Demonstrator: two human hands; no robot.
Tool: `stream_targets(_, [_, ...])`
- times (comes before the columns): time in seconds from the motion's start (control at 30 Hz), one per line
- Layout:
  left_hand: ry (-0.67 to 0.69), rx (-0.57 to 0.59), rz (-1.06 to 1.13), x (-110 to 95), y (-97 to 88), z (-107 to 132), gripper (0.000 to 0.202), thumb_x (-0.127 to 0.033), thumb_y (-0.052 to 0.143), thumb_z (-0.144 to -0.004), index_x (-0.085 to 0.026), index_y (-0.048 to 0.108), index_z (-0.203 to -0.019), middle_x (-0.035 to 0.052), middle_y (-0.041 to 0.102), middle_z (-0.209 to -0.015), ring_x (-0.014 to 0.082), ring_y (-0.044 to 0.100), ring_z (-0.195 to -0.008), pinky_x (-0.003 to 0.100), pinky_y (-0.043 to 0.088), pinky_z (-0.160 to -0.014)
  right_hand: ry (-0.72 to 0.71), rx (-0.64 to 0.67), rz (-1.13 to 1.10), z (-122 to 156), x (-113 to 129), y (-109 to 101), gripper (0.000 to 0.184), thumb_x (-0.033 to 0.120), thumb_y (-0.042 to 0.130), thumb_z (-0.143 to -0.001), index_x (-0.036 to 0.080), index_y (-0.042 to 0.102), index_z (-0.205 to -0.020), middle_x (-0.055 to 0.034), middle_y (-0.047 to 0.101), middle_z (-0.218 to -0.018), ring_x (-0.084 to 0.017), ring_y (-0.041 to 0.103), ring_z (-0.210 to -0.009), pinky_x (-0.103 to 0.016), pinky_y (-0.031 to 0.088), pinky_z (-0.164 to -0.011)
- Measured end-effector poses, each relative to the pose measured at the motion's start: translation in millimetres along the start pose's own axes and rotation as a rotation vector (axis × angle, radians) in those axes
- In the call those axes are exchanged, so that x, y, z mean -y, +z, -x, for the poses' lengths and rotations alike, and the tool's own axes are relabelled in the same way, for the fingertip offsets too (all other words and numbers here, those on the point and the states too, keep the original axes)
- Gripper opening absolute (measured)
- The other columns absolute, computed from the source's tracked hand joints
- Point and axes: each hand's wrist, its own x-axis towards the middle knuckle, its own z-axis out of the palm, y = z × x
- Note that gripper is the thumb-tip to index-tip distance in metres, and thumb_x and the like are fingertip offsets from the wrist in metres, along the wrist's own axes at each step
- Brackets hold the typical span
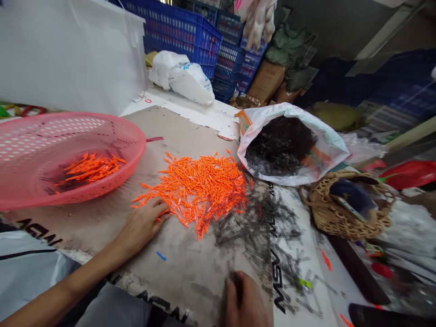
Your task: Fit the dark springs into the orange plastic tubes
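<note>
Left hand [145,223]: palm down on the bench [184,265], fingertips at the near-left edge of the orange heap; its grip is loosely curled, and whether it pinches a piece cannot be made out.
Right hand [249,300]: low at the near edge, thumb and forefinger bent toward each other; blur hides whether this grip has hold of anything.
Orange pieces [207,184]: heaped mid-bench, more lying inside the pink basket [81,125] at left.
Dark pieces [255,222]: scattered right of the heap, others filling the white bag [329,143] behind.
Blue strip [161,255]: near the left hand.
</note>
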Motion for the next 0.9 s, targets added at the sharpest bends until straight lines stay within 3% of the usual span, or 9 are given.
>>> stream_targets(0.17, [-0.037, -0.015, 0.154, -5, 0.6, 7, 0.018, -0.036, 0.053, -0.085, -0.024, 0.067, -0.086, 0.0058, 0.068, -0.087, 0.0263, 0.059, -0.077, 0.032, 0.041, -0.071, 0.093, 0.071, -0.150, -1, 2, -8, 0.040, 0.056, 0.047, -0.093, 0.021, 0.066, -0.098, -0.0089, 0.072, -0.091, -0.024, 0.067, -0.082, -0.032, 0.047, -0.072])
stream_targets(0.3, [-0.192, 0.012, 0.505, -33, -2.4, 23, 0.018, -0.043, 0.066, -0.076, -0.025, 0.069, -0.078, 0.0034, 0.070, -0.079, 0.0254, 0.060, -0.078, 0.028, 0.041, -0.071, 0.078, 0.136, -0.283, -4, 6, -12, 0.033, 0.046, 0.048, -0.095, 0.019, 0.067, -0.101, -0.0079, 0.069, -0.089, -0.021, 0.065, -0.085, -0.029, 0.046, -0.076])
stream_targets(0.4, [-0.351, 0.239, 0.806, -60, 1.1, 35, 0.026, -0.046, 0.072, -0.071, -0.022, 0.074, -0.080, 0.0022, 0.069, -0.073, 0.0205, 0.056, -0.068, 0.024, 0.039, -0.059, 0.073, 0.186, -0.410, -8, 21, -15, 0.026, 0.038, 0.048, -0.095, 0.020, 0.068, -0.094, -0.0047, 0.065, -0.083, -0.018, 0.062, -0.079, -0.027, 0.046, -0.072])
stream_targets(0.5, [-0.506, 0.503, 1.077, -81, 8.4, 47, 0.032, -0.048, 0.073, -0.070, -0.017, 0.072, -0.079, -0.0032, 0.055, -0.054, 0.0105, 0.035, -0.047, 0.021, 0.021, -0.045, 0.156, 0.241, -0.548, -9, 40, -15, 0.023, 0.038, 0.051, -0.091, 0.022, 0.067, -0.086, -0.0025, 0.064, -0.079, -0.016, 0.061, -0.074, -0.025, 0.046, -0.067])
stream_targets(0.6, [-0.552, 0.618, 1.321, -90, 13.5, 55, 0.031, -0.045, 0.074, -0.072, -0.014, 0.070, -0.080, -0.0044, 0.051, -0.054, 0.0069, 0.026, -0.044, 0.021, 0.013, -0.043, 0.330, 0.297, -0.682, -5, 55, -10, 0.023, 0.041, 0.056, -0.088, 0.021, 0.068, -0.089, -0.0026, 0.068, -0.080, -0.017, 0.063, -0.074, -0.025, 0.049, -0.067])
stream_targets(0.7, [-0.516, 0.647, 1.423, -91, 14.2, 58, 0.029, -0.042, 0.070, -0.077, -0.013, 0.069, -0.076, -0.0056, 0.047, -0.050, 0.0056, 0.024, -0.042, 0.021, 0.014, -0.042, 0.439, 0.358, -0.783, 0, 62, -5, 0.026, 0.043, 0.057, -0.085, 0.020, 0.069, -0.093, -0.0023, 0.070, -0.077, -0.016, 0.063, -0.066, -0.024, 0.048, -0.059])
stream_targets(0.9, [-0.545, 0.583, 1.414, -90, 11.3, 57, 0.028, -0.040, 0.071, -0.078, -0.012, 0.069, -0.075, -0.0053, 0.049, -0.048, 0.0051, 0.029, -0.041, 0.019, 0.019, -0.041, 0.482, 0.370, -0.848, 6, 68, -5, 0.026, 0.043, 0.058, -0.085, 0.020, 0.068, -0.089, -0.0005, 0.068, -0.067, -0.015, 0.061, -0.056, -0.022, 0.048, -0.052])
